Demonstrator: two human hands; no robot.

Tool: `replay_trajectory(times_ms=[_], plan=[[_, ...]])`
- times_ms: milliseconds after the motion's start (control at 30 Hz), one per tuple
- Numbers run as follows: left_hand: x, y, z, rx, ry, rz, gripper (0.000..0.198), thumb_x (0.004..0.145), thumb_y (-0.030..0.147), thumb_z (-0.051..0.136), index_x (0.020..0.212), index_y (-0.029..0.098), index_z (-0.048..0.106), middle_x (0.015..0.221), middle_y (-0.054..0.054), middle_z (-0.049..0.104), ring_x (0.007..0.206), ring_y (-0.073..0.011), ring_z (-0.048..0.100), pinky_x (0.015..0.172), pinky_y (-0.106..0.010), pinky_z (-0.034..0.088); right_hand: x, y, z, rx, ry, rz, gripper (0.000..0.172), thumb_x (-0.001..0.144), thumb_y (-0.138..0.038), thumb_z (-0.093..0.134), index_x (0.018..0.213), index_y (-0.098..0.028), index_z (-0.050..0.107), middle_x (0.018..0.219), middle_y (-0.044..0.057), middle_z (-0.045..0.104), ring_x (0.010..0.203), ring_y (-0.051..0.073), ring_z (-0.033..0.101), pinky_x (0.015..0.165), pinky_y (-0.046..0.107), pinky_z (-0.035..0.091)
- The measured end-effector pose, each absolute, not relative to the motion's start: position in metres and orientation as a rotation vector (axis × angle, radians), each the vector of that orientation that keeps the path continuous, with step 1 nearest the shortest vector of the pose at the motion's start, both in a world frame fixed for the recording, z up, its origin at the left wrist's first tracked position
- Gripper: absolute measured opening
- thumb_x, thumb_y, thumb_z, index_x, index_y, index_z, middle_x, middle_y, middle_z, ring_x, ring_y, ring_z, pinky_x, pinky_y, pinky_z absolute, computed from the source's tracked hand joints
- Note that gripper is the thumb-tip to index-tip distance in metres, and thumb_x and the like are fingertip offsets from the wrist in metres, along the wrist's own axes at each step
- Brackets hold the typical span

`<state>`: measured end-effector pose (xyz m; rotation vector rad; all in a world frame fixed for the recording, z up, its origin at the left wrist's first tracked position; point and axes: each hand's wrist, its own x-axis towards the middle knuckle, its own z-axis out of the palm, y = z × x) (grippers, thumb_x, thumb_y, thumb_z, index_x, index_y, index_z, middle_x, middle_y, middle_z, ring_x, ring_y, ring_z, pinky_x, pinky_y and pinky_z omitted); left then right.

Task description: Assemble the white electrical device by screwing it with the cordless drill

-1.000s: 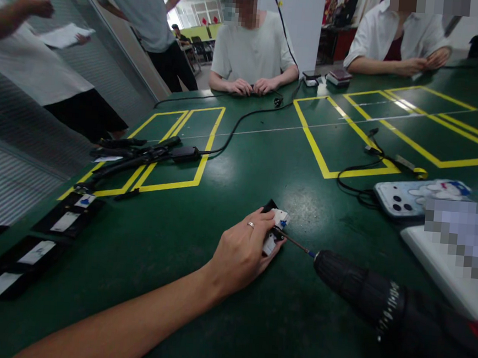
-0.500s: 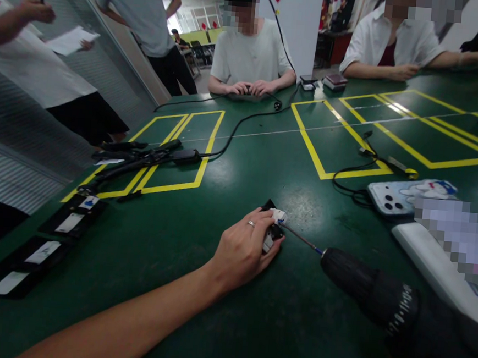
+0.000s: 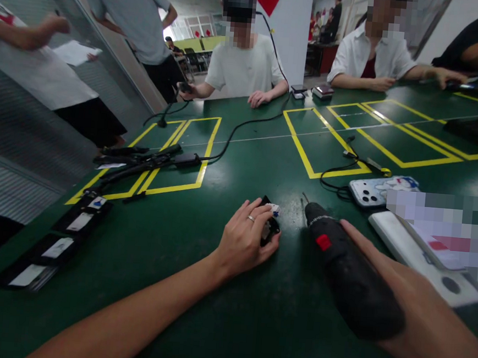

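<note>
Checking for legible writing first: the drill (image 3: 351,276) carries tiny pale marks around its collar (image 3: 319,220), too small and soft to read. White patches on the two black pads at left, the farther pad (image 3: 88,211) and the nearer pad (image 3: 42,260), bear faint marks, blue on the farther one, likewise unreadable. Phone (image 3: 381,190) at right: pale blue case with a cartoon figure in white and darker blue, camera openings at the near-left corner. Beside it, a white flat object (image 3: 407,253) with a round grey spot; printing on the item lying over it is blurred out.

Workpiece: small assembly (image 3: 275,210), a black base with a white block at its far end and a darker portion nearer the thumb. Much of it is covered by fingers. Location: on the green table (image 3: 301,338), near the middle, left of the drill.

Left hand (image 3: 245,237): partly closed, fingers arched over the assembly, thumb against its near side, gripping it; ring on one finger. Right hand (image 3: 395,290): wrapped round the drill; most fingers hidden behind the body, so exact closure cannot be told. Drill is black with a red patch near the collar; its thin bit (image 3: 305,197) points away from the wearer, clear of the assembly.
</note>
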<state>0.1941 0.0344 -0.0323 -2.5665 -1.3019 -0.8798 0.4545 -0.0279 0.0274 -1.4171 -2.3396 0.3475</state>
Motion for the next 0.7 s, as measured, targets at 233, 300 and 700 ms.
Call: replay_trajectory(times_ms=[233,300,700], plan=[[0.172,0.031,0.005,-2.609,-1.532,-0.947,0.033,0.08,0.028,0.059,0.11,0.014,0.053,0.11,-0.012,0.062,0.109,-0.0246,0.056,0.094,-0.042,0.046,0.422,0.004,0.007,-1.48,-2.677,0.205,0.109,0.065,0.004,0.07,0.149,-0.018,0.004,0.103,0.011,0.045,0.072,0.026,0.052,0.06,0.039,0.055],[0.153,0.036,0.011,-2.633,-1.726,-0.937,0.034,0.081,0.03,0.06,0.111,0.017,0.053,0.106,-0.009,0.063,0.1,-0.0226,0.06,0.088,-0.04,0.049,0.419,0.011,0.003,-1.412,-2.736,0.246,0.114,0.064,0.003,0.076,0.149,-0.019,0.003,0.106,0.011,0.042,0.079,0.026,0.051,0.065,0.038,0.055],[0.078,0.075,-0.017,-2.711,-2.329,-1.12,0.04,0.079,0.03,0.059,0.116,0.018,0.051,0.093,-0.006,0.066,0.084,-0.02,0.064,0.08,-0.038,0.05,0.378,0.046,0.059,-1.519,-2.926,0.019,0.101,0.069,0.003,0.072,0.149,-0.008,0.012,0.11,0.016,0.041,0.09,0.03,0.044,0.075,0.046,0.05]])
